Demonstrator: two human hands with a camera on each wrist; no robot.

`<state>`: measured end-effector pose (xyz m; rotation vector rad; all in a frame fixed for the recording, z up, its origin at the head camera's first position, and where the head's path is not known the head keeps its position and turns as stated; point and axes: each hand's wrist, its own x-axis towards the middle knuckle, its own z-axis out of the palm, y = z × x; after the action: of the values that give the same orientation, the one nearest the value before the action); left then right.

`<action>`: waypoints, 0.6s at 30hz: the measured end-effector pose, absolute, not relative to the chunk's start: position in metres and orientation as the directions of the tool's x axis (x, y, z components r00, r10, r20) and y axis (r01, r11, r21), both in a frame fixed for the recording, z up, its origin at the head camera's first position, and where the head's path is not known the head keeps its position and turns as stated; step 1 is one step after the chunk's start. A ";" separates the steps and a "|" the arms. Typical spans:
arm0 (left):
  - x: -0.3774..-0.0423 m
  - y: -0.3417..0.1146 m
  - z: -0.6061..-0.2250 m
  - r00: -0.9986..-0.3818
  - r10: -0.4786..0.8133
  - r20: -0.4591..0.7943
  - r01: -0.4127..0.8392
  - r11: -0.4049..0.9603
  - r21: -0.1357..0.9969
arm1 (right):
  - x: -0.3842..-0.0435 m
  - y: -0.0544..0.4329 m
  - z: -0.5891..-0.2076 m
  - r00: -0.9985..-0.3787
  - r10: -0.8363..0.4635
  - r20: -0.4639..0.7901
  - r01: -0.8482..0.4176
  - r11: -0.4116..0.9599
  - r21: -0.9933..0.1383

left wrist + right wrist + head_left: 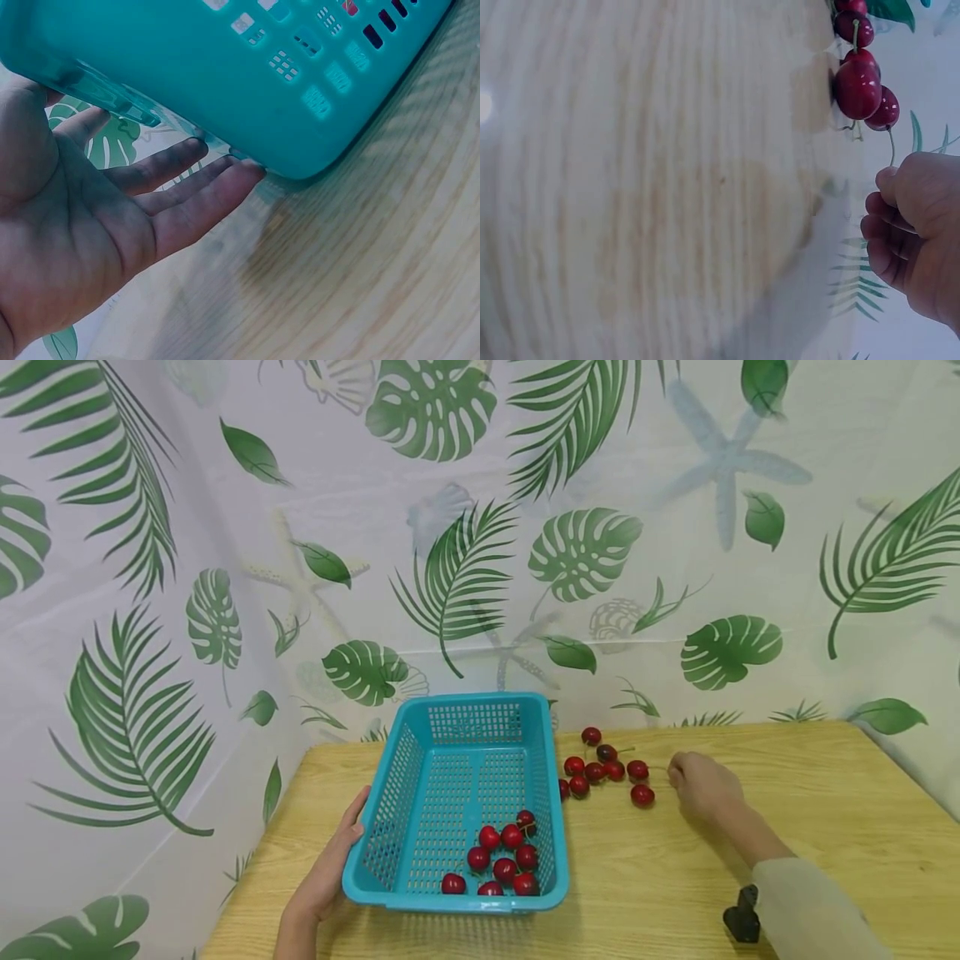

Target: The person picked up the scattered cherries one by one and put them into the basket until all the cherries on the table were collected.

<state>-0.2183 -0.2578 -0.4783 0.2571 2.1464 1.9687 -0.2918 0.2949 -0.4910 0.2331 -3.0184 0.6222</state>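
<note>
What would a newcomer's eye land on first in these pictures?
Probably the bright blue basket low in the head view, with red cherries gathered at its near end. More cherries lie on the wooden table to its right, where the right hand pinches a cherry stem. Behind it all hangs a leaf-printed sheet.

Turquoise on the basket (450, 902), pierced in a fine grid, and glossy deep red on the cherries (504, 870). Pale yellow with streaky wood grain across the table (637, 885); white on the backdrop (225, 527), printed with green leaves (585, 556) and pale starfish (726, 464). Pale beige on the sleeve (810, 914), black on the small device (742, 920).
</note>
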 end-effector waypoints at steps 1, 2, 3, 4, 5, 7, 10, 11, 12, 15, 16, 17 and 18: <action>-0.218 -0.258 -0.478 -0.961 0.273 -0.042 -0.019 0.086 0.996 | -0.292 0.295 -0.490 -0.986 -0.139 0.093 -0.164 0.909 -0.384; -0.218 -0.257 -0.478 -0.961 0.273 -0.042 -0.019 0.085 0.996 | -0.292 0.295 -0.489 -0.985 -0.140 0.105 -0.170 0.909 -0.380; -0.219 -0.257 -0.478 -0.961 0.272 -0.043 -0.021 0.081 0.997 | -0.292 0.294 -0.488 -0.982 -0.143 0.122 -0.179 0.910 -0.375; -0.218 -0.257 -0.478 -0.962 0.271 -0.044 -0.023 0.077 0.997 | -0.292 0.293 -0.486 -0.980 -0.143 0.138 -0.185 0.910 -0.371; -0.218 -0.257 -0.478 -0.961 0.272 -0.045 -0.025 0.074 0.997 | -0.292 0.292 -0.484 -0.978 -0.141 0.151 -0.189 0.909 -0.371; -0.218 -0.257 -0.478 -0.961 0.273 -0.043 -0.022 0.081 0.996 | -0.292 0.287 -0.479 -0.976 -0.134 0.174 -0.192 0.905 -0.380; -0.218 -0.258 -0.478 -0.961 0.274 -0.040 -0.013 0.098 0.995 | -0.290 0.278 -0.469 -0.970 -0.118 0.212 -0.198 0.891 -0.409; -0.218 -0.258 -0.478 -0.961 0.274 -0.037 -0.009 0.103 0.995 | -0.289 0.274 -0.466 -0.967 -0.117 0.225 -0.203 0.887 -0.415; -0.218 -0.258 -0.477 -0.962 0.272 -0.036 -0.007 0.107 0.994 | -0.288 0.271 -0.462 -0.964 -0.116 0.240 -0.211 0.881 -0.422; -0.218 -0.257 -0.477 -0.961 0.273 -0.037 -0.009 0.103 0.995 | -0.283 0.260 -0.452 -0.950 -0.127 0.286 -0.244 0.872 -0.424; -0.218 -0.257 -0.477 -0.961 0.273 -0.038 -0.011 0.099 0.995 | -0.282 0.256 -0.449 -0.944 -0.132 0.303 -0.257 0.869 -0.422; -0.218 -0.257 -0.477 -0.961 0.275 -0.039 -0.013 0.097 0.995 | -0.280 0.252 -0.446 -0.938 -0.136 0.319 -0.268 0.868 -0.419; -0.217 -0.257 -0.476 -0.960 0.276 -0.041 -0.016 0.092 0.996 | -0.278 0.248 -0.443 -0.932 -0.141 0.335 -0.282 0.862 -0.421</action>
<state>-0.2174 -0.2566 -0.4764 0.2609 2.1487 1.9634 -0.2785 0.2476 -0.4429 0.3191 -2.7428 0.6838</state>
